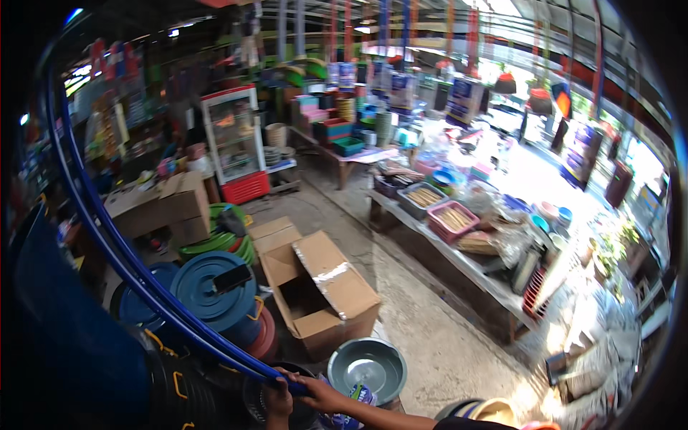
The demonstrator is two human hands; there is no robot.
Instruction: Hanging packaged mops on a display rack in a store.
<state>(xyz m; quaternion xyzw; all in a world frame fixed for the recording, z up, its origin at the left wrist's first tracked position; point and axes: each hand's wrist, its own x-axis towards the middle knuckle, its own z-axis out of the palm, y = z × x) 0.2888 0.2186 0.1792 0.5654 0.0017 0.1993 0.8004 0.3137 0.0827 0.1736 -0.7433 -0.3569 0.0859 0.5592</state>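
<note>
Two long, glossy blue poles (177, 317) run from my hands at bottom centre up to the upper left, bowed by the lens. My right hand (321, 395) grips them close to their lower end. Just to its left, my left hand (279, 399) is also closed around the poles. Beneath my hands sits a dark basin or basket (252, 400), partly covered by them. A round grey plastic basin (367, 368) lies just beyond my right hand. A purple and green printed packet (363, 395) is beside its near rim.
An open cardboard box (344, 279) stands ahead, near blue lidded bins (209, 287) with a dark phone-like object (232, 279) on one lid. Stacked dark tubs (180, 384) crowd the left. A low goods bench (446, 252) borders the concrete floor (430, 333); a red-framed display cabinet (236, 140) stands behind.
</note>
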